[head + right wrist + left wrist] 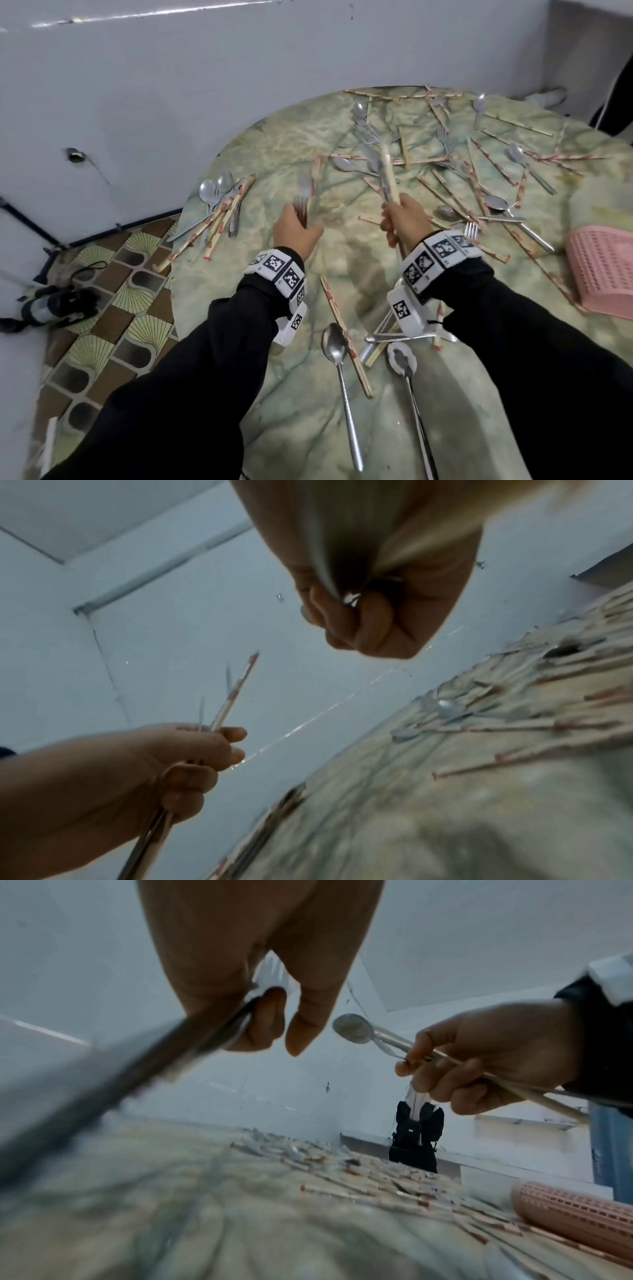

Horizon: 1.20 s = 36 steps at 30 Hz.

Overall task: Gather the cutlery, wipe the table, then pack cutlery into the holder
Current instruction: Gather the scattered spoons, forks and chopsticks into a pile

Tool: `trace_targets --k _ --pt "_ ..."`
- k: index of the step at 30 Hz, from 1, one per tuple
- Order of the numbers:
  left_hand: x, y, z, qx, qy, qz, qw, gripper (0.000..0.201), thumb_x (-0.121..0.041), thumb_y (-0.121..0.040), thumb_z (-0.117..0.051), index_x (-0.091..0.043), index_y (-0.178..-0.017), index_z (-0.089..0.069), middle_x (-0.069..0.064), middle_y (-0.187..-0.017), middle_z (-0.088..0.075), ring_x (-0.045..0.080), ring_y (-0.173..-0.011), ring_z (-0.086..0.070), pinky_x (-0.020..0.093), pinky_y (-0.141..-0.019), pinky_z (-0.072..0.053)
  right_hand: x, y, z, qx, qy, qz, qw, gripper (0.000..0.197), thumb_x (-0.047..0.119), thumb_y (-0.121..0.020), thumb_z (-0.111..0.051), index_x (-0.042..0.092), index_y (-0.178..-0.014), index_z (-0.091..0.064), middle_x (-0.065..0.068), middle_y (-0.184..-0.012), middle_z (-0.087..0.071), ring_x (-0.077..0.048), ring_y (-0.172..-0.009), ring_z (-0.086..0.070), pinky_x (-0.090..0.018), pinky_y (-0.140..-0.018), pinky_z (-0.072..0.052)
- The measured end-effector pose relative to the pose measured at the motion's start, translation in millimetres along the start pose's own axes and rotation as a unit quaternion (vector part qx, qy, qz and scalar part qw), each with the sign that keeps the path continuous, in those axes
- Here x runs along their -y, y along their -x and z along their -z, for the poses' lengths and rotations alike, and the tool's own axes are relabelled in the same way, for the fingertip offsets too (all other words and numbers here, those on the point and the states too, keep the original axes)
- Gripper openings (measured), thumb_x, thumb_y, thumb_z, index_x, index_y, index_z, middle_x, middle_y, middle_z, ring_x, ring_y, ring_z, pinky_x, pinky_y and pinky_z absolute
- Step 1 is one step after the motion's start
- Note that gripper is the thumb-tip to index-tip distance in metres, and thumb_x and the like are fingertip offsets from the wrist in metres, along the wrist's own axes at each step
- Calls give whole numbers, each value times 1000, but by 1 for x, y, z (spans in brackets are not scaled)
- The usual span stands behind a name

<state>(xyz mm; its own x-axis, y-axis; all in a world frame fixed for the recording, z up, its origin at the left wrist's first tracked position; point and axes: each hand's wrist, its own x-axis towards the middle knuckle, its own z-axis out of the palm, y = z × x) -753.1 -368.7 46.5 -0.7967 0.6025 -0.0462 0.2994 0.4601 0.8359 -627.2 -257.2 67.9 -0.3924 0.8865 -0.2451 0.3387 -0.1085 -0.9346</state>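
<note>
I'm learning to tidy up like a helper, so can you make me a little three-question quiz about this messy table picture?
1. True or false: the pink slotted plastic holder stands upright, full of cutlery.
2. Which hand grips a bundle including a steel spoon? A) left hand B) right hand
3. Fill in: the left hand holds a steel ____ and a chopstick above the round green marbled table.

Key: 1 false, it lies on its side; 2 B; 3 fork.

Right hand (380,593) fisted round cutlery, left hand (164,767) gripping chopsticks (236,693), table (445,818) strewn with utensils
</note>
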Motion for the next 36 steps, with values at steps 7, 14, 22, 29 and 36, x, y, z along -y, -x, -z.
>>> trace_targets --k 7,14,22,29,36 --pt "-18 51 24 -44 118 -32 992 19 -25 -94 -50 -8 -85 -52 8 -71 -56 19 -56 -52 24 -48 -44 -23 59 57 61 4 -20 998 31 12 -97 -43 9 -68 -53 -4 -50 -43 -4 -24 -34 -11 -31 -28" --pt "9 150 -11 1 0 126 992 23 -23 -93 -49 -3 -105 -54 10 -92 -60 29 -90 -56 29 -76 -42 -116 134 79 104 173 -23 979 29 17 -82 -67 16 -60 -48 0 -54 -44 -15 -49 -41 -14 -38 -32" --pt "38 207 -45 68 -148 229 960 32 -23 -77 -74 1 -95 -61 18 -101 -66 32 -92 -63 32 -73 -48 -140 168 68 205 429 10 880 31 27 -85 -62 5 -106 -55 -13 -105 -62 -31 -98 -60 -30 -75 -46" --pt "34 203 -40 84 -214 205 951 25 -14 -88 -54 4 -104 -60 20 -107 -64 34 -100 -61 34 -81 -48 -135 158 75 240 398 -9 885 23 25 -95 -42 9 -110 -50 -17 -102 -61 -31 -90 -61 -35 -79 -47" --pt "36 186 -22 42 -153 184 970 34 -23 -94 -46 5 -113 -54 22 -112 -61 36 -105 -57 36 -87 -43 -129 140 97 154 120 -63 979 26 9 -88 -50 19 -64 -45 0 -56 -44 -12 -44 -40 -13 -31 -28"
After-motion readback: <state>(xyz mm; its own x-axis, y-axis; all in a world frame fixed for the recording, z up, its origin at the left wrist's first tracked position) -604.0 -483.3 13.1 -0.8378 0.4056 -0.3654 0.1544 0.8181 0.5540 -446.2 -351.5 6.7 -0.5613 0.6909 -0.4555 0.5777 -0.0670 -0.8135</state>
